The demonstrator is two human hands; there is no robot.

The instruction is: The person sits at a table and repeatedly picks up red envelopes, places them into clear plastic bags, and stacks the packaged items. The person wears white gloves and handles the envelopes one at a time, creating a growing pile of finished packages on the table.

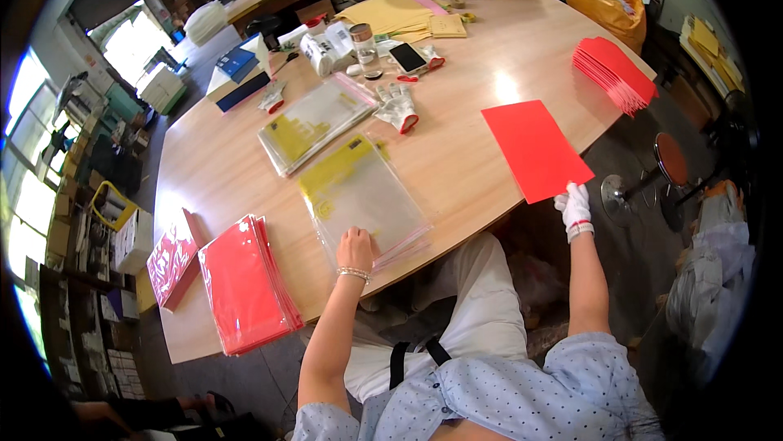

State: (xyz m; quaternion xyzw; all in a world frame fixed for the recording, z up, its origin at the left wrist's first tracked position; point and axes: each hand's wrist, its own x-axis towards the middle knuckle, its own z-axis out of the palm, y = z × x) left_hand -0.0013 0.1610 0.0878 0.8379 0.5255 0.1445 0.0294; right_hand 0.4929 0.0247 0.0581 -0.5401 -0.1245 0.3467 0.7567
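Observation:
My right hand (574, 206), in a white glove, grips a red sheet or flat envelope (537, 150) by its near right corner. The red piece is held out flat over the table's front edge. My bare left hand (356, 248) has its fingers curled on the near end of a clear plastic bag (367, 196) with a yellow print, the top one of a pile; its fingertips are partly hidden. Behind that lies a second pile of clear bags (314, 124). To the left is a stack of bagged red pieces (247, 286), beside a red wrapped pack (176, 258).
Fanned red envelopes (612, 74) lie at the table's right end. A white work glove (397, 106), a phone (408, 58) and a jar (366, 51) sit farther back, near yellow envelopes (383, 15). A round stool (670, 159) stands at right, off the table (457, 135).

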